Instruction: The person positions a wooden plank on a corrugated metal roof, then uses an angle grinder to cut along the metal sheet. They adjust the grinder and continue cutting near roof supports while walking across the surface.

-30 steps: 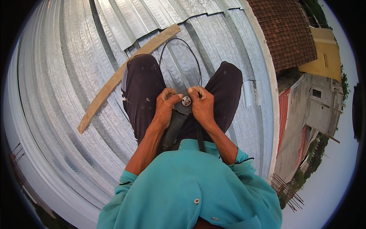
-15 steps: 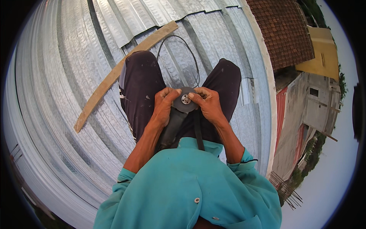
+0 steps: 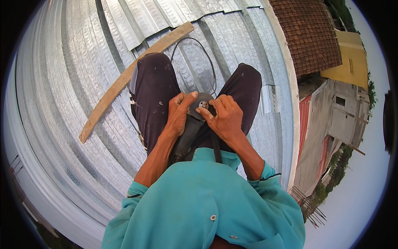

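Note:
An angle grinder (image 3: pixel 186 137) with a dark body lies between my thighs, its disc end pointing away from me. A dark grey disc (image 3: pixel 193 108) sits on its head, with a small metal flange nut (image 3: pixel 203 105) at the centre. My left hand (image 3: pixel 179 111) is closed round the grinder's head, thumb against the disc's left edge. With thumb and forefinger, my right hand (image 3: pixel 226 116) pinches at the flange nut, its other fingers curled. A black cable (image 3: pixel 215 70) loops over the roofing beyond my knees.
Ribbed metal roofing sheets (image 3: pixel 99 83) spread under and around me. A long wooden plank (image 3: pixel 112 91) lies beyond my left knee. The roof's pale edge (image 3: pixel 292 83) runs along the right, with a tiled roof (image 3: pixel 302 33) and walls past it.
My right hand has shifted from the disc's right edge to the nut at its centre, its back turned up more. My left hand stays on the grinder.

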The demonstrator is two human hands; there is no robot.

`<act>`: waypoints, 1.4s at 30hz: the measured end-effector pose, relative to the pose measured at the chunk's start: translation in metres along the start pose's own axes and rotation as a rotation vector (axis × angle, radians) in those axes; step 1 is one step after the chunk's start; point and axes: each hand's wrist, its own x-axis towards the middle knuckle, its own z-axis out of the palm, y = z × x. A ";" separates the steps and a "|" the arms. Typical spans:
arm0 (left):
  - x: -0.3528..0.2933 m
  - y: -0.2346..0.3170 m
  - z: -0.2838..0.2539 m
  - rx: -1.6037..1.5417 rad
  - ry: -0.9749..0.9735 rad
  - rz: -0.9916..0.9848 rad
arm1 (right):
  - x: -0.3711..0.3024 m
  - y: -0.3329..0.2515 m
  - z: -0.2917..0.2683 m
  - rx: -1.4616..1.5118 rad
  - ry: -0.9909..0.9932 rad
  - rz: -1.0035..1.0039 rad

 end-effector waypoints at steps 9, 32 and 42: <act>0.002 0.000 0.001 -0.022 0.001 -0.018 | 0.017 -0.004 -0.017 0.114 -0.114 -0.046; 0.004 -0.011 0.001 -0.046 0.003 -0.030 | 0.009 -0.001 -0.018 0.276 -0.050 -0.029; -0.001 -0.001 0.000 -0.042 0.002 -0.047 | 0.004 0.007 -0.005 0.335 -0.046 -0.011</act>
